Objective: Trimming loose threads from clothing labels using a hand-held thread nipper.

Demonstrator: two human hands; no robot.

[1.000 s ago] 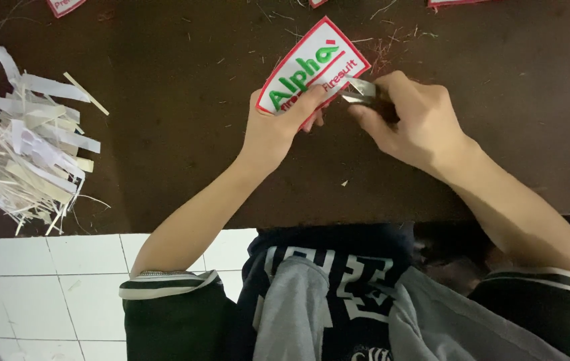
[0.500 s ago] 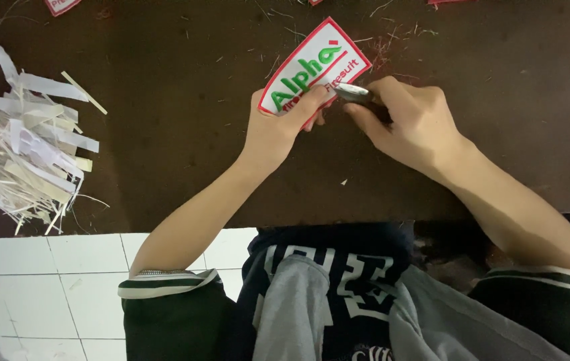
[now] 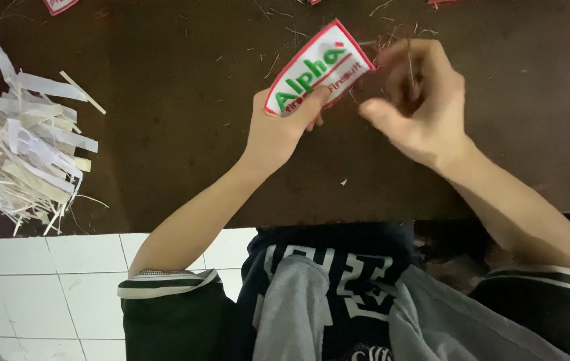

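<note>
Holding a white embroidered patch (image 3: 318, 73) with red border, between thumb and fingers of the left hand (image 3: 283, 127), pinched at its near lower corner. Lifted a little above the dark brown table (image 3: 164, 134), tilted, far end pointing up and away from the wrist. Just beside it, to the right, the right hand (image 3: 413, 100), blurred, fingers curled inward; a thin dark line among the fingers, maybe a small tool or a thread, cannot tell which, and cannot tell if really gripped.

For good work on this step, as a judgement: better to keep the patch taut and steady with the left pinch, close to the edge being treated, and to move the right hand in short careful strokes along the red border, away from the left thumb. Good also to turn the patch instead of twisting the wrist.

Patch: stiff fabric, rounded rectangle, dense stitched surface, green and red embroidered letters on white. Table: matte, dark, dusted with many fine thread ends and small fibres around both hands. Well apart to the left of the left hand, a loose pile of white paper strips (image 3: 24, 147), thin, curled, irregular. Far beyond the hands, at the top edge, parts of other red-edged patches (image 3: 61, 5). Near the body, white floor tiles (image 3: 44, 281), smooth, with grey joints.
</note>
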